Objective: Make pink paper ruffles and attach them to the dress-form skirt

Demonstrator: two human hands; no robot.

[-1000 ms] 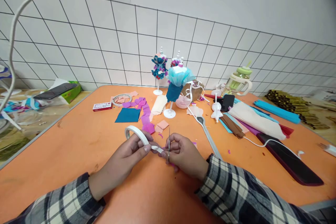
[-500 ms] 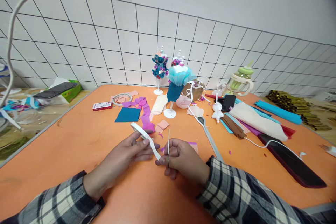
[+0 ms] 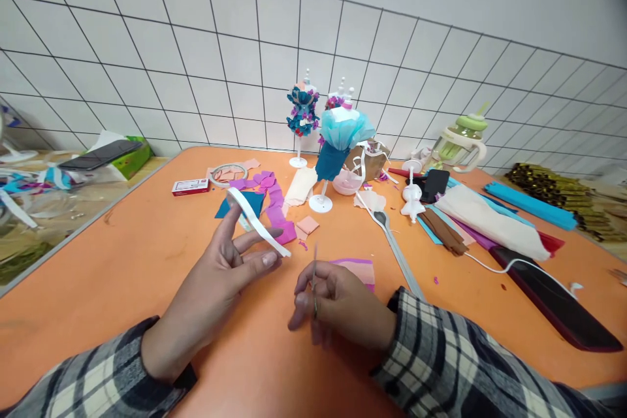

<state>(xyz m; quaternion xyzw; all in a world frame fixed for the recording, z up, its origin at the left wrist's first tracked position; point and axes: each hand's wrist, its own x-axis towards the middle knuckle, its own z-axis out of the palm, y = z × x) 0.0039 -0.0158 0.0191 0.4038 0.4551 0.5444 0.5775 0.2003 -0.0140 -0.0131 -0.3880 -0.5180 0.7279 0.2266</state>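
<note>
At an orange desk (image 3: 235,372), holds a roll of white tape (image 3: 252,217) in the left hand (image 3: 215,281), tilted above the surface at near centre, with a short end toward the right. Spreads thumb and fingers rather wide about the white band. Grips slim scissors (image 3: 315,271) in the right hand (image 3: 337,300), well apart from the tape, with fingers curled narrowly and somewhat blurred. Wears plaid sleeves (image 3: 110,366) at both wrists. Just beyond the right hand, a pink-and-purple piece (image 3: 355,266) flat on the desk. Beyond the tape, a teal square (image 3: 258,201), partly hidden, next to a crumpled purple strip (image 3: 277,196). Farther left, a red-and-white box (image 3: 191,187). At far centre, a small mannequin in a blue dress (image 3: 333,160), upright beside a pink bowl (image 3: 347,181). At far right, a jug with a green lid (image 3: 455,144); nearer, a long dark object (image 3: 553,300).
</note>
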